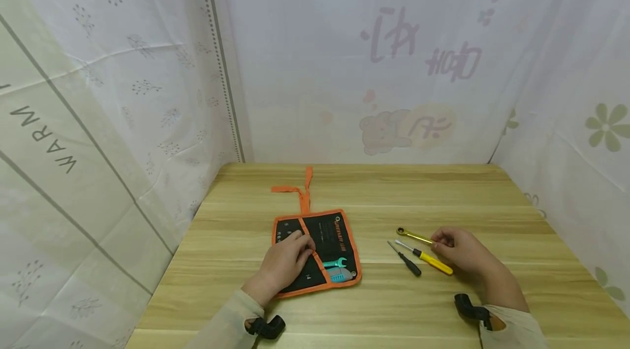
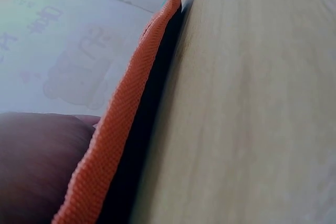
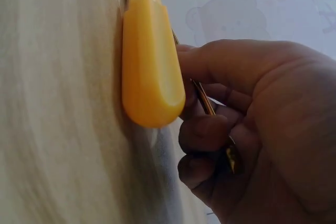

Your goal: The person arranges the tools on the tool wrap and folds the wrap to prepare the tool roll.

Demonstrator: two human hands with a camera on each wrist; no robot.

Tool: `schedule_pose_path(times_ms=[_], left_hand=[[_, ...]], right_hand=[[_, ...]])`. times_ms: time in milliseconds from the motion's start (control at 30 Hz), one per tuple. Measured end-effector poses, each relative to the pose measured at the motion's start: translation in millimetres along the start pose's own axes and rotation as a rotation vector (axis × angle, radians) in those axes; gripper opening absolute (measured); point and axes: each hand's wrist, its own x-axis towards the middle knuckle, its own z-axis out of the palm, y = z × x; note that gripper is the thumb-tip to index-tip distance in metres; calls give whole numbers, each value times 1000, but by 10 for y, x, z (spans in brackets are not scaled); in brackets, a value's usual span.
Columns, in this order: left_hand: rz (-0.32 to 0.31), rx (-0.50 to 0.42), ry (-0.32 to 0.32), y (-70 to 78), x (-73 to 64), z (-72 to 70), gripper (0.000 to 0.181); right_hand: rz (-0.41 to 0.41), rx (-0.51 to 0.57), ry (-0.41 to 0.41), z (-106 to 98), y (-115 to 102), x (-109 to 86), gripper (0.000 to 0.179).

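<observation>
— Head view first: what are you working on, and where?

— You sit at a pale wooden table (image 1: 374, 294) with a long straight grain, boxed in by thin white printed cloth (image 1: 147, 64) hanging on three sides.

— And leftmost on it?

— Your left hand (image 1: 287, 261) lies flat, fingers relaxed, on a black fabric tool roll (image 1: 330, 237) edged in woven orange tape, its orange tie (image 1: 301, 191) trailing toward the far wall. A small teal wrench (image 1: 336, 263) sits in the roll's near right corner.

— Further right?

— A slim black screwdriver (image 1: 407, 262), then a yellow-handled screwdriver (image 1: 430, 260) with a smooth, rounded plastic handle, both lying on the wood.

— And your right hand?

— Your right hand (image 1: 462, 253) has its fingers curled around the shaft of a thin gold-coloured ring wrench (image 1: 414, 236), which lies on the table just beyond the yellow handle.
</observation>
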Motion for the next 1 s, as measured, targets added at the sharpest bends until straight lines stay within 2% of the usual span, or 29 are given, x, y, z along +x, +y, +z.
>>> schedule_pose_path(times_ms=[167,333,600,1000], left_hand=[[-15,-16,-12,1,-12,-8,6],[-5,-17,5,1,-17,-4,9],[7,-17,25,-2,-24,4,5],[4,-12,3,16,-15,-13,5]], right_hand=[[28,48,-4,19,-18,10,7],[54,55,21,31,-47,14,9],[-15,-38,86,70,-130,37,10],[-45,-19,139,154,-219,64,14]])
